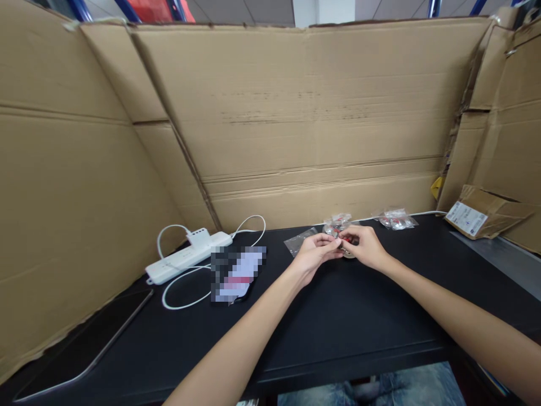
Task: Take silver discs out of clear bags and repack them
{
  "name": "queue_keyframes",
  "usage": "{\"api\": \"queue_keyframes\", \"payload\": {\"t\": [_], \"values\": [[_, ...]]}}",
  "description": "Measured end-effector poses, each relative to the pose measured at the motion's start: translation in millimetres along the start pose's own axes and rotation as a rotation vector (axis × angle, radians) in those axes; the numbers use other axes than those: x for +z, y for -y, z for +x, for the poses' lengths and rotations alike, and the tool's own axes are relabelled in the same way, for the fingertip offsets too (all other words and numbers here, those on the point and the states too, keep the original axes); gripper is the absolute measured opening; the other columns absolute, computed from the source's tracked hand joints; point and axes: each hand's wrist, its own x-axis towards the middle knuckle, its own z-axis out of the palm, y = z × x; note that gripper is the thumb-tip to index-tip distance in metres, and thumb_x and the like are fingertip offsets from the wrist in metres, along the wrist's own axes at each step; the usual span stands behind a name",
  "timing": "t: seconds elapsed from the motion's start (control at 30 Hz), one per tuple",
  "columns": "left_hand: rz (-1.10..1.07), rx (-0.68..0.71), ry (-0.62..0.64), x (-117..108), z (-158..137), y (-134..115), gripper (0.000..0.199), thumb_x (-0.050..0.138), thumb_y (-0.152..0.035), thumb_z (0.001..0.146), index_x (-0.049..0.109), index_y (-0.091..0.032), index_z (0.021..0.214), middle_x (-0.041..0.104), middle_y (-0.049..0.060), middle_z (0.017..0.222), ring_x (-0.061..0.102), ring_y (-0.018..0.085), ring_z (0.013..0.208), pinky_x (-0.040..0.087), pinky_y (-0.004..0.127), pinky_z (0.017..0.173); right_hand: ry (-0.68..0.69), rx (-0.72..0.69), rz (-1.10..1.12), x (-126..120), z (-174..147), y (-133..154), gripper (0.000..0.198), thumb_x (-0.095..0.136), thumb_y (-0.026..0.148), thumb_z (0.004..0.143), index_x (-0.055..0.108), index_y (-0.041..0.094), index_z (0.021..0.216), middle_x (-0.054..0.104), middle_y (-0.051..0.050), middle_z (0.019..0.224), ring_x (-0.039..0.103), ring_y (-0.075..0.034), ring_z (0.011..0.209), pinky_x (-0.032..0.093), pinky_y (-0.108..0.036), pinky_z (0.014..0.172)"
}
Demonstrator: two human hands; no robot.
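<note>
Work area is walled on three sides by cardboard: back panel (pixel 321 107), left panel (pixel 54 186), right panel (pixel 515 141). Back panel is creased horizontally and marked by dark scuffs mid-height (top edge is a bit rough too). Corners are covered by folded flaps; right one is visibly frayed. Black tabletop (pixel 363 316) is butted up near the back panel. Above the cardboard, blue posts (pixel 127 9), a white column (pixel 304 12) and a grey surface (pixel 270 11) split by thin lines are seen. Scene is lit softly, evenly.
</note>
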Motion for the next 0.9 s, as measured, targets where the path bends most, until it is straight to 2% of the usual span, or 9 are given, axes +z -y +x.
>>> {"api": "queue_keyframes", "payload": {"t": [0.1, 0.23, 0.3, 0.43, 0.6, 0.9], "values": [[-0.002, 0.007, -0.021, 3, -1, -3, 0.018, 0.078, -0.016, 0.074, 0.063, -0.008, 0.081, 0.07, 0.01, 0.079, 0.07, 0.017, 0.068, 0.058, 0.036, 0.081, -0.023, 0.042, 0.035, 1, 0, 1, 0.012, 0.062, 0.021, 0.078, 0.072, 0.017, 0.082, 0.073, -0.007, 0.081, 0.067, -0.019, 0.07, 0.053, -0.03, 0.065], [-0.011, 0.008, -0.052, 7, -1, -7, 0.009, 0.064, -0.016, 0.086, 0.065, -0.007, 0.084, 0.071, 0.013, 0.085, 0.07, 0.017, 0.068, 0.057, 0.038, 0.083, -0.04, 0.083, 0.068, 0, 1, -2, 0.014, 0.062, 0.019, 0.076, 0.073, 0.018, 0.085, 0.074, -0.007, 0.084, 0.069, -0.021, 0.075, 0.055, -0.032, 0.07], [-0.008, 0.011, -0.066, 7, -1, -9, 0.009, 0.06, -0.013, 0.088, 0.065, -0.007, 0.084, 0.071, 0.013, 0.086, 0.069, 0.017, 0.068, 0.057, 0.038, 0.083, -0.043, 0.107, 0.114, 1, 1, -4, 0.015, 0.061, 0.019, 0.076, 0.072, 0.017, 0.087, 0.074, -0.008, 0.085, 0.069, -0.021, 0.075, 0.056, -0.032, 0.07], [0.005, 0.03, -0.057, 5, -1, -7, 0.001, 0.063, -0.009, 0.085, 0.063, -0.008, 0.084, 0.07, 0.011, 0.083, 0.069, 0.018, 0.069, 0.058, 0.038, 0.08, -0.019, 0.119, 0.207, 3, 0, -8, 0.014, 0.062, 0.023, 0.078, 0.067, 0.016, 0.089, 0.071, -0.007, 0.08, 0.068, -0.019, 0.072, 0.056, -0.03, 0.065], [0.024, 0.044, -0.05, 3, 0, -3, 0.008, 0.065, -0.004, 0.08, 0.06, -0.01, 0.08, 0.069, 0.01, 0.08, 0.07, 0.018, 0.069, 0.058, 0.035, 0.077, 0.031, 0.108, 0.228, 4, 0, -9, 0.012, 0.063, 0.026, 0.08, 0.066, 0.017, 0.087, 0.07, -0.006, 0.08, 0.067, -0.018, 0.071, 0.057, -0.03, 0.065], [0.073, 0.029, -0.048, 2, 0, -2, 0.009, 0.066, -0.005, 0.08, 0.058, -0.01, 0.08, 0.068, 0.008, 0.075, 0.07, 0.017, 0.065, 0.058, 0.032, 0.073, 0.055, 0.113, 0.245, 2, 0, -5, 0.012, 0.062, 0.027, 0.08, 0.065, 0.016, 0.083, 0.069, -0.006, 0.077, 0.067, -0.017, 0.066, 0.056, -0.029, 0.063]]}}
